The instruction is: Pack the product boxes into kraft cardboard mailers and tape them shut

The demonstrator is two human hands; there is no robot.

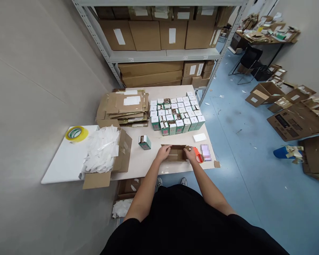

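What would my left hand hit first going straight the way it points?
The open cardboard box your left hand touches; beyond it, probably the small green-and-white boxes, though depth is unclear.

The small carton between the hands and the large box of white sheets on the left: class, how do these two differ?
Size: the small carton is much smaller than the large box.
Contents: the small carton shows its brown inside; the large box is heaped with white sheets.
Handling: the left hand and right hand hold the small carton; neither touches the large box.
Shared: both are brown cardboard, open-topped.
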